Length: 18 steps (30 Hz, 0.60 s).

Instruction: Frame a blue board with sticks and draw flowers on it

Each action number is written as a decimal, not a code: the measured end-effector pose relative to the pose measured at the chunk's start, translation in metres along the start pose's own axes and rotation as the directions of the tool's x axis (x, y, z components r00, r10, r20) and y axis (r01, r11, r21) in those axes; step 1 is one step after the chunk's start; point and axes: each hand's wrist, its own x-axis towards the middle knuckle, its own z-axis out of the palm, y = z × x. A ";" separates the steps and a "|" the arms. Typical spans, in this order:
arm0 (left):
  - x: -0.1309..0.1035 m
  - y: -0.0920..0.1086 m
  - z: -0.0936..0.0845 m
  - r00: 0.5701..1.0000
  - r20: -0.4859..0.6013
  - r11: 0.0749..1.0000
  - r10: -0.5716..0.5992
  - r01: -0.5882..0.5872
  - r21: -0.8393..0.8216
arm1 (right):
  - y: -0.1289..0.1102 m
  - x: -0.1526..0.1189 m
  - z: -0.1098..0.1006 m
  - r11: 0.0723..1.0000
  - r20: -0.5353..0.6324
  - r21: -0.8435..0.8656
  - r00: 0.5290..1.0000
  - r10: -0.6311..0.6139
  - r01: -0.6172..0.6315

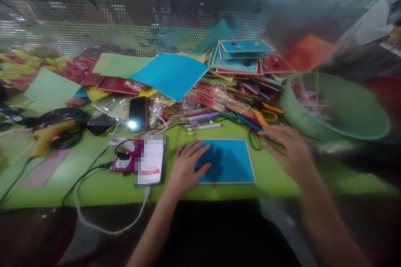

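A blue card with a pale border lies flat near the front edge of the green table. My left hand is at its left side, fingers spread, casting a shadow on the blue surface. To the right of the card, my right hand reaches toward a blue pen-like tool, with its fingertips at the near end. Whether those fingers grip the tool is too blurred to tell. Several pens lie just behind the card.
At the right stands a green basin with pink scraps inside. Coloured cards and sticks are heaped at the back. Left are a phone with a lit lamp, a pixelated phone, cables and a yellow glue gun.
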 end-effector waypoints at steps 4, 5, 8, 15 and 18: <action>0.000 0.003 0.000 0.997 0.070 0.999 0.034 -0.037 0.031 | 0.020 0.007 0.032 0.987 0.109 -0.161 0.994 0.010 0.008; 0.000 0.003 0.000 0.995 0.085 0.998 0.045 -0.048 0.037 | 0.024 0.010 0.039 0.979 0.132 -0.202 0.991 0.012 0.015; 0.001 0.003 0.000 0.989 0.128 0.996 0.069 -0.075 0.044 | 0.032 0.018 0.049 0.945 0.188 -0.323 0.982 0.013 0.049; 0.002 0.006 0.000 0.975 0.215 0.996 0.054 -0.068 0.055 | 0.054 0.031 0.048 0.870 0.162 -0.492 0.982 0.098 -0.006; 0.003 0.009 0.000 0.974 0.224 0.996 0.032 -0.049 0.072 | 0.062 0.032 0.046 0.865 0.116 -0.499 0.985 0.127 -0.052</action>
